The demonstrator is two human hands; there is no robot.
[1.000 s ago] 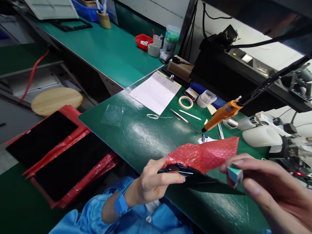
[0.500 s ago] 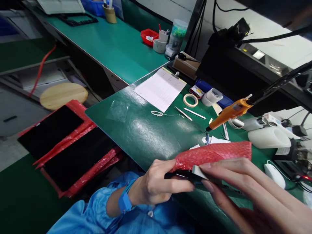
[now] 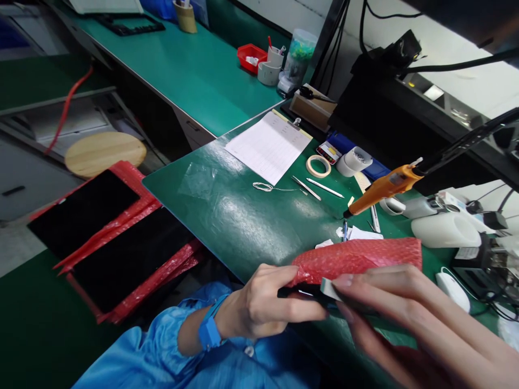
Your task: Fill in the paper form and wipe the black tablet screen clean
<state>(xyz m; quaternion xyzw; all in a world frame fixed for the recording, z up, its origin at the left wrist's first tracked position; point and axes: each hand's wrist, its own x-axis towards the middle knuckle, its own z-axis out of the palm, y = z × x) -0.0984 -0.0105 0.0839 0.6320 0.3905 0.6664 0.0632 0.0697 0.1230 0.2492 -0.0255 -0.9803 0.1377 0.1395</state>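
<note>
My left hand (image 3: 263, 302) grips the near end of a thin black panel (image 3: 298, 292) that sticks out of a red bubble-wrap sleeve (image 3: 360, 256) lying on the green mat (image 3: 243, 216). My right hand (image 3: 405, 319) pinches a small pale block (image 3: 329, 288) between thumb and fingers and presses it against the panel's edge, right beside my left thumb. Most of the panel is hidden under the wrap and my right hand. A blue wrist strap (image 3: 208, 330) sits on my left wrist.
An orange electric screwdriver (image 3: 383, 187) hangs over the mat. Tweezers (image 3: 316, 188), a tape roll (image 3: 318, 166), a clipboard with paper (image 3: 268, 146), a white bottle (image 3: 446, 231) and a mouse (image 3: 453, 290) lie further back. Black panels on red wrap (image 3: 105, 237) are stacked at the left.
My right hand brought the small block left onto the panel's edge beside my left thumb. The red wrap, lifted a second ago, now lies flatter over the panel.
</note>
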